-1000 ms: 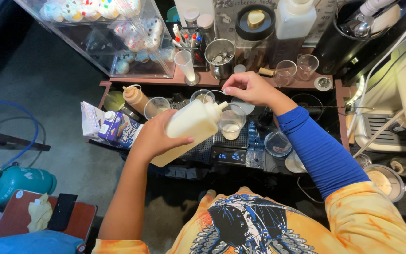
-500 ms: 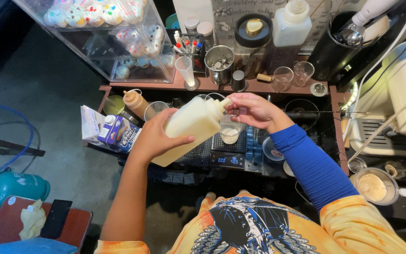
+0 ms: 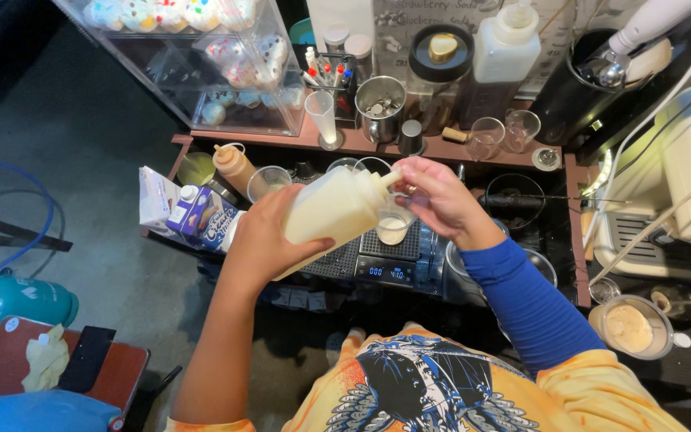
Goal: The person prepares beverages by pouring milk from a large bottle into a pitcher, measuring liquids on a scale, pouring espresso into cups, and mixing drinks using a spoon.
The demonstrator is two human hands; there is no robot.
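Observation:
My left hand (image 3: 269,240) grips a cream-coloured squeeze bottle (image 3: 331,210), held tilted with its nozzle pointing right. My right hand (image 3: 437,196) has its fingers closed on the bottle's nozzle tip. Just below the nozzle a small clear cup (image 3: 393,228) with pale liquid stands on a black digital scale (image 3: 385,260). My right arm wears a blue sleeve.
A brown shelf (image 3: 361,144) carries clear glasses, a metal cup and a large white pump bottle (image 3: 504,56). A display case (image 3: 201,56) of decorated cakes sits upper left. Milk cartons (image 3: 193,212) and an amber squeeze bottle (image 3: 233,164) stand left. A coffee machine (image 3: 673,200) fills the right.
The bottle has tipped lower toward the cup on the scale. My right hand came down from above the counter onto the nozzle tip.

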